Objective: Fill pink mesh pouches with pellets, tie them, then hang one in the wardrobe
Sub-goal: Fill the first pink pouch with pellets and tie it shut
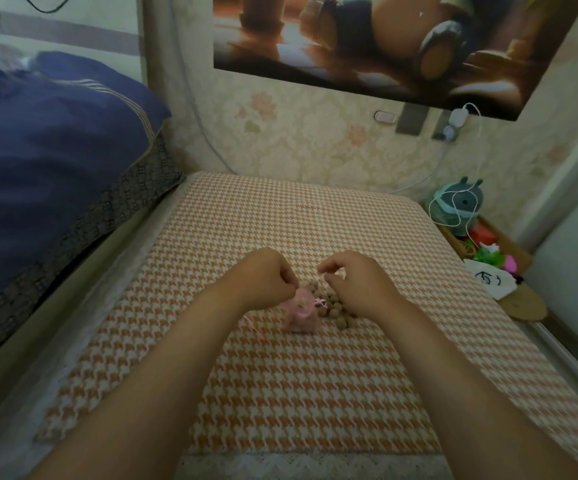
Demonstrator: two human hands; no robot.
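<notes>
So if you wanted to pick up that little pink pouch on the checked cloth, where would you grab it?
Probably at the gathered neck of the pink pouch, where the ribbon cinches it, coming from above. The body bulges with pellets and sags on the cloth, so a grip there would be lumpy. The left hand is already pinched just over that neck; the right hand hovers beside.

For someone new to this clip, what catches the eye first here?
Two bare hands, left hand and right hand, meet mid-frame over a pink mesh pouch and brown pellets on the orange houndstooth cloth. A blue quilt fills the left side.
</notes>
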